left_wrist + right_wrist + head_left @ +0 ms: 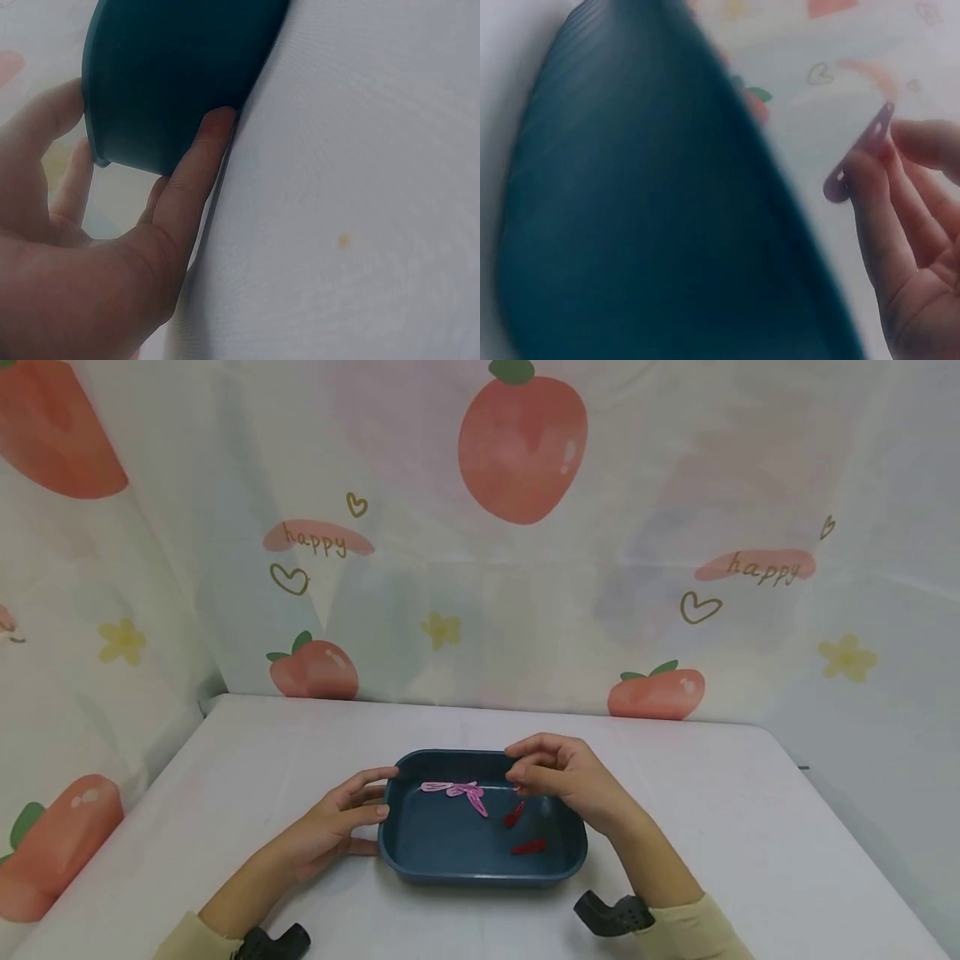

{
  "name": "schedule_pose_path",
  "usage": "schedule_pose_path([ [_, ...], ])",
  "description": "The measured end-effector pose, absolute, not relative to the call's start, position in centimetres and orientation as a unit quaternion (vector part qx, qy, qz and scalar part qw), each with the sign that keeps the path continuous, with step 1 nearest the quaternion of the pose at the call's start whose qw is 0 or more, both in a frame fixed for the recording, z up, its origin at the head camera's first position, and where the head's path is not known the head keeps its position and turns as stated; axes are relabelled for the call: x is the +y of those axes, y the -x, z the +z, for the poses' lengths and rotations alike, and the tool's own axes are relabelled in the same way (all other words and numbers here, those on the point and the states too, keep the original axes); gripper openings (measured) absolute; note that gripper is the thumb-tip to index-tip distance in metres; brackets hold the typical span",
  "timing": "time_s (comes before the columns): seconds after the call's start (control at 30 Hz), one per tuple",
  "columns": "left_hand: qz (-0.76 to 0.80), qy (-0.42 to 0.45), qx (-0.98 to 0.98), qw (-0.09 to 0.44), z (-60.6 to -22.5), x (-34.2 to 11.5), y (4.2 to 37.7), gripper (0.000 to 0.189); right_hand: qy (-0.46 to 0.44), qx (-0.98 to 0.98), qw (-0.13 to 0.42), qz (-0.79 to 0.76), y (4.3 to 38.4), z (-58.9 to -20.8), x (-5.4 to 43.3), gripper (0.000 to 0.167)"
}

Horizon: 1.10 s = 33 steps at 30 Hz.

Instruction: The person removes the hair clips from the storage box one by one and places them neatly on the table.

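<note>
Inside one tray (442,845) lie two red clips (528,847).

Smooth plastic is suggested by the tray (442,852), touched here and there by a soft sheen; an even, smooth surface is shown by the held clip (865,142); matt, finely textured cloth is suggested by the white table covering (780,860); matt printed fabric, faintly creased, is seen in the backdrop (405,564); dull black plastic is suggested by the wrist mounts (615,917), plain matt cloth by the sleeves (697,933).
</note>
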State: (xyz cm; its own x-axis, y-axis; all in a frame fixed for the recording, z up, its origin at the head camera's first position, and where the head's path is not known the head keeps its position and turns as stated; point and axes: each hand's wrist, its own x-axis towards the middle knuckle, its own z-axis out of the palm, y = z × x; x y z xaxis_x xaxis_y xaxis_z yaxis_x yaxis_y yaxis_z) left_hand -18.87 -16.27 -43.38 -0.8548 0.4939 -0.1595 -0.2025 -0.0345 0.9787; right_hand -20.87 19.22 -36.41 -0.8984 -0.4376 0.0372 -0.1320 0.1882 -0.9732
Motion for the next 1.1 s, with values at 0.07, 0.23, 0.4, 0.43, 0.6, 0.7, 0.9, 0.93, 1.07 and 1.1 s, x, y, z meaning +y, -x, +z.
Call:
schedule_pose_path([
  [0.07,0.71,-0.112,0.651,0.245,-43.4,-16.2,18.9,0.058,0.176,0.774,0.115,-0.597,20.9,-36.6,19.1,0.042],
  [0.23,0.709,-0.112,0.652,0.244,-43.4,-16.2,18.9,0.058,0.168,0.795,0.081,-0.577,21.2,-37.0,19.1,0.039],
  [0.4,0.71,-0.112,0.65,0.245,-43.4,-16.2,19.0,0.057,0.16,0.792,0.067,-0.585,21.6,-37.1,19.8,0.035],
  [0.43,0.71,-0.112,0.65,0.245,-43.4,-16.2,19.0,0.057,0.158,0.791,0.065,-0.587,21.6,-37.0,20.0,0.035],
  [0.6,0.71,-0.11,0.652,0.243,-43.3,-16.2,18.9,0.057,0.151,0.803,0.046,-0.574,21.6,-36.3,21.0,0.037],
  [0.7,0.711,-0.112,0.65,0.244,-43.4,-16.2,18.9,0.057,0.149,0.813,0.035,-0.562,21.6,-36.0,21.6,0.037],
  [0.9,0.71,-0.116,0.65,0.245,-43.4,-16.2,18.9,0.057,0.143,0.818,0.026,-0.557,21.9,-35.9,22.9,0.038],
  [0.93,0.71,-0.116,0.65,0.245,-43.3,-16.2,18.9,0.057,0.143,0.815,0.028,-0.56,22.0,-35.9,23.1,0.038],
  [1.07,0.708,-0.117,0.652,0.245,-43.3,-16.3,19.0,0.057,0.141,0.806,0.047,-0.573,22.3,-35.9,23.6,0.037],
  [1.1,0.707,-0.117,0.653,0.245,-43.3,-16.3,19.0,0.057,0.14,0.805,0.051,-0.574,22.4,-35.9,23.6,0.037],
])
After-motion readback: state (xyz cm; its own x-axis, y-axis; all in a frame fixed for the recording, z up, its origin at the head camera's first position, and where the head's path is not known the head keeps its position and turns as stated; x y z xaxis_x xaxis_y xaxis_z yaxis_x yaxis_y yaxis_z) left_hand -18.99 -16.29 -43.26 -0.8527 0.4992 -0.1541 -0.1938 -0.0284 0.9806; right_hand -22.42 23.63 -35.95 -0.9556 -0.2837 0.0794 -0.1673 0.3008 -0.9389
